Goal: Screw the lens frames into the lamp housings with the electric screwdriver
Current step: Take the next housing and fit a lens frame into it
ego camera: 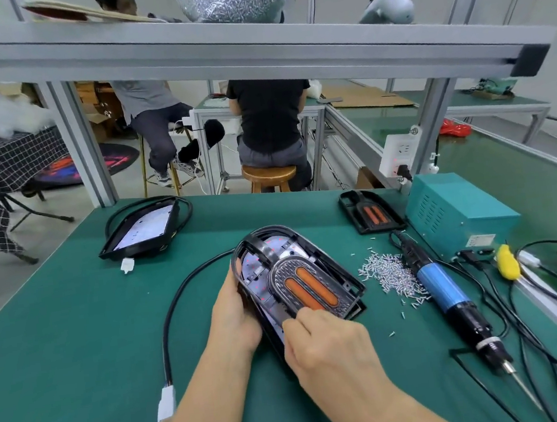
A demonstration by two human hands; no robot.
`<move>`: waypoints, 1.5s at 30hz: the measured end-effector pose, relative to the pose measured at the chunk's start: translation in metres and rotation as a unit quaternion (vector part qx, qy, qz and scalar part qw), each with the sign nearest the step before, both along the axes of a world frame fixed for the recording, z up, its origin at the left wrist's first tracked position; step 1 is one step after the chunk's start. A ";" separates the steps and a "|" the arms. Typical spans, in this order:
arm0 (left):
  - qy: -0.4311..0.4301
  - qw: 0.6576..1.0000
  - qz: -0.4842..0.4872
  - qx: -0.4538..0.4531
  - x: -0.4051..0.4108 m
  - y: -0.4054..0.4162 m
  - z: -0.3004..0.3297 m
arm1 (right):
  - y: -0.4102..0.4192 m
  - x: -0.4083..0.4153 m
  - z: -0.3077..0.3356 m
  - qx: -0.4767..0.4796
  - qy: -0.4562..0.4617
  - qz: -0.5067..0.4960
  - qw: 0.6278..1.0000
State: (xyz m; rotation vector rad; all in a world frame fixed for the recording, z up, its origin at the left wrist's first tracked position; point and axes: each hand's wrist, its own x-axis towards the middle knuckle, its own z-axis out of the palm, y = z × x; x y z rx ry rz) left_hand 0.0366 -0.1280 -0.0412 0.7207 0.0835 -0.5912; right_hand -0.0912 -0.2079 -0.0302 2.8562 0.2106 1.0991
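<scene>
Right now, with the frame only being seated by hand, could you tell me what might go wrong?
The lens frame looks not yet screwed down; only the right hand pinches its near edge, so it may shift in the lamp housing before fastening. The electric screwdriver lies apart on the mat, so reaching for it probably means letting go. The loose screws scattered beside the housing could get knocked about or slip under it.

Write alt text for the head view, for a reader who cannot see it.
On a green workbench, the left hand grips a black lamp housing while the right hand seats an orange-striped lens frame in it. The electric screwdriver lies unused to the right, beside loose screws.
</scene>
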 end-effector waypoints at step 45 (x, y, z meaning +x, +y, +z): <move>-0.255 0.853 0.103 0.444 -0.011 -0.011 -0.012 | -0.088 0.056 0.010 0.427 0.318 -0.077 0.843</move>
